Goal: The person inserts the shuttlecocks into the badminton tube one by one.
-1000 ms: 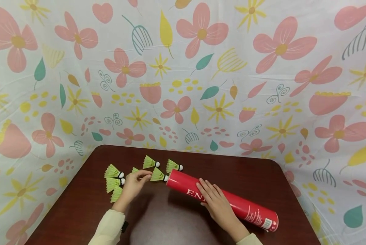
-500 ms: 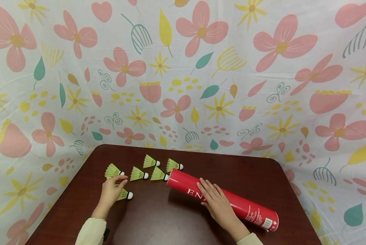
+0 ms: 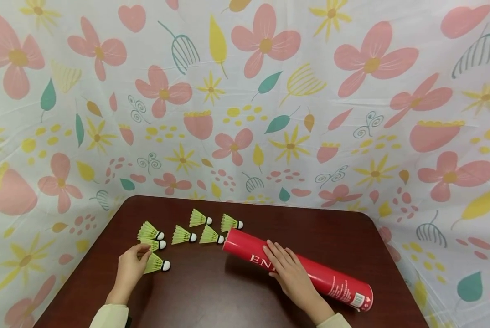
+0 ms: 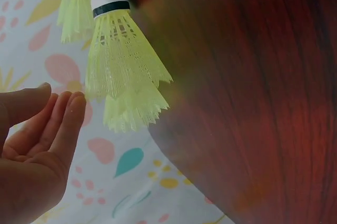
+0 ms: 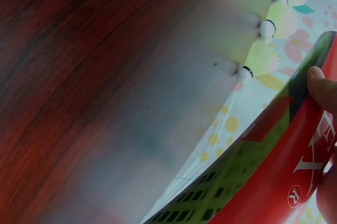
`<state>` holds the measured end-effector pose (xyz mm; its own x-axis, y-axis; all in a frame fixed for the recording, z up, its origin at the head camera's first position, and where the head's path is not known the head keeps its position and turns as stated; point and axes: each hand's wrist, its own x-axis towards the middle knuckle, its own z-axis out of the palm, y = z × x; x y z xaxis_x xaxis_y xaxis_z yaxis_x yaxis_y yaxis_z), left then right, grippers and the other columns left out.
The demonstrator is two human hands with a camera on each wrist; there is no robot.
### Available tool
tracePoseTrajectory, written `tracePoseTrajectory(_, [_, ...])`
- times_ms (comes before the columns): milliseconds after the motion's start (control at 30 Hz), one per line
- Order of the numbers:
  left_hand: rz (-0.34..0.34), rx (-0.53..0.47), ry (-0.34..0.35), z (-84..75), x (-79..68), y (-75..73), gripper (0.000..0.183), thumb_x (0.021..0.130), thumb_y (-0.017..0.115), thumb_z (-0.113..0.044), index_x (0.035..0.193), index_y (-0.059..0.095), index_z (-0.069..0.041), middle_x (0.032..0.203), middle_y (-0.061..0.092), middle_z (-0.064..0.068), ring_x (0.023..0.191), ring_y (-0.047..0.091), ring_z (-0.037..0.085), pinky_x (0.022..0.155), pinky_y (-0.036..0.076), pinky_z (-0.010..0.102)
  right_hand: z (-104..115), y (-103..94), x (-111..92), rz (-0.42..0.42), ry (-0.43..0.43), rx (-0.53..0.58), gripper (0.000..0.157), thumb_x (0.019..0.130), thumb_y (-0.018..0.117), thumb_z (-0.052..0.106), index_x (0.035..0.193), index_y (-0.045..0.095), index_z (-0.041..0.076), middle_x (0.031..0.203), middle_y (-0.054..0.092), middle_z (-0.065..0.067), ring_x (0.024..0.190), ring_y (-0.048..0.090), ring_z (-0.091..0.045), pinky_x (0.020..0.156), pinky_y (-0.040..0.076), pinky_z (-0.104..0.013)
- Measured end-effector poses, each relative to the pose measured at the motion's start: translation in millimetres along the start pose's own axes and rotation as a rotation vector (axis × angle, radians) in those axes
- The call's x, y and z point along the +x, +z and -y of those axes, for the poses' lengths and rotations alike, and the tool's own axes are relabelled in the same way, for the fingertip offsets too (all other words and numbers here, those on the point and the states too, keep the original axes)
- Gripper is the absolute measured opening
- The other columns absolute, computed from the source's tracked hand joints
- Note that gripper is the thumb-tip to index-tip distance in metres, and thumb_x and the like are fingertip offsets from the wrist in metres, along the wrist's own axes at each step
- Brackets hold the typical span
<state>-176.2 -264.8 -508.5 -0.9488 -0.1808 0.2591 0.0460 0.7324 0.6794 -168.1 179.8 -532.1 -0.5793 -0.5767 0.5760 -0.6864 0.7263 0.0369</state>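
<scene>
Several yellow shuttlecocks with white caps lie on the table. My left hand (image 3: 129, 269) is at the feathered end of the nearest left one (image 3: 157, 264), with a second shuttlecock (image 3: 156, 244) just behind. The left wrist view has the left hand's thumb and fingertips apart, nothing between them, beside the skirt of a shuttlecock (image 4: 118, 50). My right hand (image 3: 291, 275) holds a long red shuttlecock tube (image 3: 339, 282) that lies slanting, its fingers across the top. In the right wrist view, its thumb (image 5: 321, 87) presses the tube's side. A shuttlecock (image 3: 212, 235) lies by the tube's left end.
More shuttlecocks (image 3: 184, 235) lie towards the back left of the dark brown table (image 3: 212, 296). A white cloth (image 3: 236, 191) with printed flowers hangs behind and along both sides of the table.
My left hand has moved left and nearer to me, from the middle shuttlecocks to the group at the far left. The right hand and the red tube have stayed put.
</scene>
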Motion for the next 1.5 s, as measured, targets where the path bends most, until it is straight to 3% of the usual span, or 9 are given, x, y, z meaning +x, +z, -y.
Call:
tracePoseTrajectory(133, [-0.051, 0.004, 0.013, 1.3, -0.4, -5.0, 0.020, 0.088, 0.065, 0.002, 0.108, 0.067, 0.007, 0.098, 0.068, 0.024, 0.088, 0.066, 0.037, 0.067, 0.054, 0.043, 0.3, -0.2, 0.7, -0.005, -0.001, 0.002, 0.061, 0.104, 0.016, 0.044, 0.147, 0.039, 0.007, 0.150, 0.039, -0.013, 0.131, 0.045, -0.030, 0.103, 0.034, -0.047])
tracePoseTrajectory(433, [-0.127, 0.018, -0.031, 11.4, -1.8, -11.4, 0.021, 0.087, 0.067, 0.001, 0.106, 0.066, 0.010, 0.097, 0.066, 0.027, 0.088, 0.065, 0.040, 0.068, 0.054, 0.047, 1.0, -1.0, 1.9, 0.010, -0.013, 0.010, 0.056, 0.103, 0.035, 0.041, 0.147, 0.038, 0.007, 0.150, 0.039, -0.014, 0.130, 0.045, -0.030, 0.103, 0.035, -0.048])
tracePoseTrajectory(600, [-0.052, 0.024, -0.087, 15.0, -4.8, -12.2, 0.024, 0.087, 0.069, -0.006, 0.104, 0.066, 0.012, 0.092, 0.067, 0.026, 0.083, 0.066, 0.038, 0.064, 0.054, 0.043, 1.9, -0.4, 2.0, 0.004, -0.012, 0.008, 0.058, 0.104, 0.024, 0.042, 0.147, 0.039, 0.006, 0.149, 0.039, -0.014, 0.130, 0.046, -0.031, 0.102, 0.035, -0.048])
tracePoseTrajectory(733, [0.022, 0.028, -0.122, 16.5, -4.5, -9.5, 0.024, 0.087, 0.070, -0.008, 0.099, 0.067, 0.012, 0.086, 0.069, 0.023, 0.072, 0.065, 0.031, 0.058, 0.052, 0.036, 2.8, 0.7, 1.7, 0.013, -0.012, 0.008, 0.055, 0.101, 0.047, 0.036, 0.147, 0.039, 0.006, 0.150, 0.039, -0.013, 0.130, 0.046, -0.031, 0.102, 0.035, -0.047])
tracePoseTrajectory(867, [0.064, 0.026, -0.145, 16.5, -4.6, -6.0, 0.019, 0.087, 0.069, -0.006, 0.096, 0.068, 0.011, 0.084, 0.069, 0.020, 0.068, 0.063, 0.025, 0.055, 0.049, 0.033, 3.4, 0.9, 1.0, 0.028, -0.012, 0.000, 0.068, 0.089, 0.068, 0.027, 0.147, 0.039, 0.006, 0.150, 0.039, -0.013, 0.131, 0.045, -0.030, 0.103, 0.035, -0.047])
tracePoseTrajectory(1067, [0.070, 0.010, -0.123, 14.9, -3.2, -2.3, 0.016, 0.088, 0.067, -0.004, 0.096, 0.069, 0.010, 0.082, 0.069, 0.018, 0.064, 0.061, 0.020, 0.054, 0.047, 0.031, 2.4, -0.6, 0.5, 0.034, -0.005, -0.009, 0.077, 0.082, 0.076, 0.023, 0.147, 0.039, 0.007, 0.150, 0.038, -0.013, 0.132, 0.044, -0.029, 0.102, 0.035, -0.048])
tracePoseTrajectory(1167, [0.070, 0.012, -0.105, 14.1, -3.7, -1.3, 0.013, 0.088, 0.067, -0.004, 0.094, 0.070, 0.007, 0.082, 0.069, 0.017, 0.062, 0.059, 0.017, 0.058, 0.046, 0.032, 2.2, -1.0, 0.4, 0.029, -0.007, -0.005, 0.068, 0.089, 0.069, 0.027, 0.147, 0.039, 0.007, 0.151, 0.038, -0.013, 0.131, 0.044, -0.030, 0.102, 0.035, -0.048])
tracePoseTrajectory(1367, [0.051, -0.012, -0.079, 9.7, -5.1, 2.1, 0.011, 0.088, 0.068, -0.004, 0.092, 0.071, 0.005, 0.079, 0.070, 0.015, 0.059, 0.057, 0.014, 0.055, 0.045, 0.029, 2.1, 0.0, -0.1, 0.013, -0.009, 0.009, 0.058, 0.104, 0.026, 0.043, 0.147, 0.039, 0.007, 0.150, 0.039, -0.013, 0.131, 0.045, -0.031, 0.103, 0.033, -0.047])
tracePoseTrajectory(1500, [0.029, -0.029, -0.058, 4.9, -4.5, 5.8, 0.009, 0.087, 0.070, -0.004, 0.090, 0.072, 0.004, 0.078, 0.070, 0.014, 0.059, 0.059, 0.014, 0.055, 0.046, 0.028, 2.0, -0.1, 0.0, 0.013, -0.008, 0.006, 0.060, 0.103, 0.021, 0.044, 0.147, 0.039, 0.007, 0.150, 0.039, -0.013, 0.130, 0.045, -0.031, 0.103, 0.034, -0.047])
